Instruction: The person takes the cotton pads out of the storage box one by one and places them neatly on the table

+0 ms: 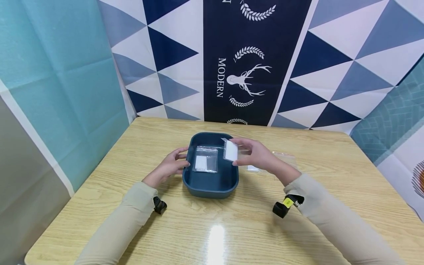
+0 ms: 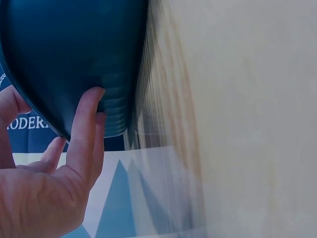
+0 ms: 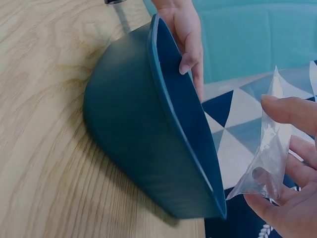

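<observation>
Clear packet pinched in right grip, apparently over tub.

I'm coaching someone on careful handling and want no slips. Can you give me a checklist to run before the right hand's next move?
1. Bin steadied: ok. The left hand holds the blue bin at its left rim.
2. Grip secure: ok. The right hand pinches the held bag between thumb and fingers.
3. Held bag clear of the rim: cannot tell. It hangs by the right rim, and contact is unclear.
4. Room inside: ok. The bag in the bin lies toward the left, leaving bare floor.
5. Held bag sealed: cannot tell.
6. All bags off the table: not ok. Clear bagging lies right of the bin.
</observation>
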`<state>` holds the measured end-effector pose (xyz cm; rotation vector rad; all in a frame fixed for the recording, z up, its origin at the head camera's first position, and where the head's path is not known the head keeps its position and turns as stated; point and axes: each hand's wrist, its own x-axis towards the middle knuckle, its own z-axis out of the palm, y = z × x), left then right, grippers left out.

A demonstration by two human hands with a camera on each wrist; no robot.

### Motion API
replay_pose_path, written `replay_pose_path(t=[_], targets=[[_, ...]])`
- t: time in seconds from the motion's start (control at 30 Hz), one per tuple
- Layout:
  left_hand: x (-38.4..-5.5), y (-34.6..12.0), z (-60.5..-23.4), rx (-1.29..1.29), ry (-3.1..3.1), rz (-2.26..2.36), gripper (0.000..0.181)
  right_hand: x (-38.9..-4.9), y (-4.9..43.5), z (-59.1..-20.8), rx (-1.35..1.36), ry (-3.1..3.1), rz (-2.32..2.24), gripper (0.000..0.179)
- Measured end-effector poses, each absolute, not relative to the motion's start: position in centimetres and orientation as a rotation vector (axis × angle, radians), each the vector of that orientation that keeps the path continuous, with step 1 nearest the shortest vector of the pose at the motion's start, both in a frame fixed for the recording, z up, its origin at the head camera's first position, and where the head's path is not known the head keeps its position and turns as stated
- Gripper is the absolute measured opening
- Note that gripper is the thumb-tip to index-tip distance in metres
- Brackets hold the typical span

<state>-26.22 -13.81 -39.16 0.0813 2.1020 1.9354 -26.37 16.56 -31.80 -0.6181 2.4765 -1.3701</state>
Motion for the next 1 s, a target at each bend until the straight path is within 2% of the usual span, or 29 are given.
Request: replay_pose_path(t=[0.7,1.0], targets=[[-26.4,-13.8,-39.2,0.077,2.106,1.930,0.064,-24.8,24.2,-32.3,-0.512,2.649,-1.308,0.074],[-26.3,-13.8,-39.2,0.091,2.074,1.955,0.063,-24.2,27.3,-33.8,-0.513,2.655,-1.336,0.073]])
